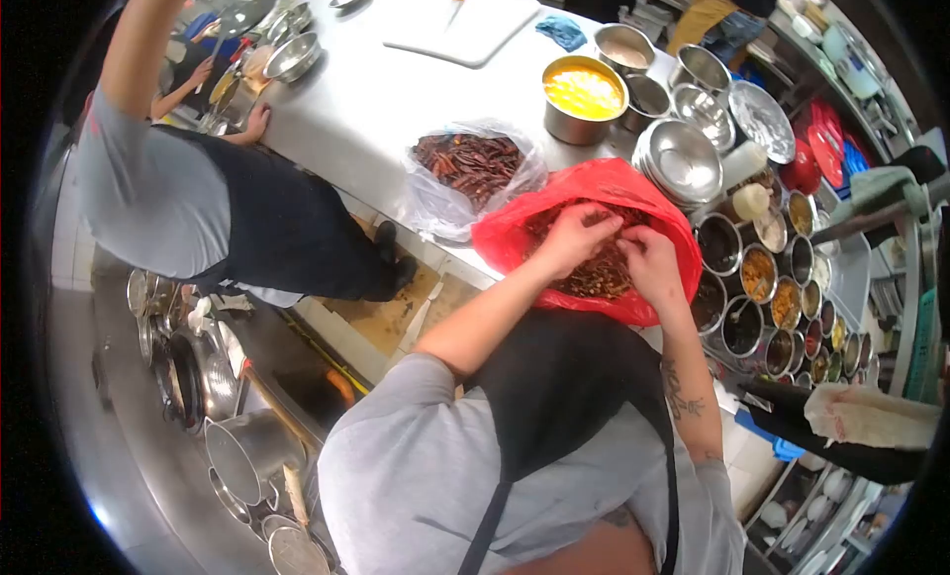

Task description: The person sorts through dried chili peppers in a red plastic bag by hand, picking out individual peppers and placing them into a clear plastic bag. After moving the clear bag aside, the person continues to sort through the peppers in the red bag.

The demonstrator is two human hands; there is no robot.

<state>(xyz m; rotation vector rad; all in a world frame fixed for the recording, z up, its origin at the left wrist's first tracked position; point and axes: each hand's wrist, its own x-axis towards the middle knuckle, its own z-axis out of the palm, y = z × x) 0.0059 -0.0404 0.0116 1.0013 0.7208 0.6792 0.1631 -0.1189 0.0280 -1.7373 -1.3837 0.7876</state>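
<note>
A red plastic bag [505, 229] lies open at the near edge of the steel table, with cut dried chilies [604, 275] inside. Over its mouth, my left hand [582, 240] is closed, fingers pinched on a small dark red piece of dried chili. My right hand [653, 268] is closed too, its thumb and fingertips meeting close to the left ones, apparently on the same dried chili, which they mostly hide. Just left of the red bag stands a clear plastic bag [426, 204] full of whole dried chilies [470, 166].
A pot of yellow liquid [584, 90] and stacked steel bowls [681, 161] stand beyond the bags. Farther back, a knife [458, 3] lies on a white cutting board [475, 36]. Ingredient containers [759, 273] line the right. A co-worker in a dark apron [287, 204] stands at left.
</note>
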